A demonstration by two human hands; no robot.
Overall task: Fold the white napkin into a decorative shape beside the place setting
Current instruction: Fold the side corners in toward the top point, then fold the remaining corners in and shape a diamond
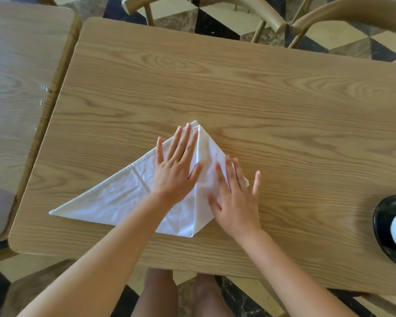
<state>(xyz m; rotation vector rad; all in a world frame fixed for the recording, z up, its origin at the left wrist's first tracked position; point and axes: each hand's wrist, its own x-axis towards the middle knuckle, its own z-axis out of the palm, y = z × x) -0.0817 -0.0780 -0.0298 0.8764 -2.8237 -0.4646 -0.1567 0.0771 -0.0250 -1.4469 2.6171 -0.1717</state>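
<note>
The white napkin [114, 195] lies flat on the wooden table [238, 99], folded into a triangle whose tip points away from me. Its right corner is folded up to the tip along a vertical crease; the left corner still reaches out to the left. My left hand [176, 165] rests flat on the napkin just left of the crease, fingers spread toward the tip. My right hand [236, 195] presses flat on the folded right flap, with its outer fingers over the flap's edge onto the table.
A black plate [384, 216] carrying something white stands at the table's right edge. A second wooden table [16, 76] adjoins on the left. Wooden chairs [272, 21] stand behind the far edge, over a checkered floor.
</note>
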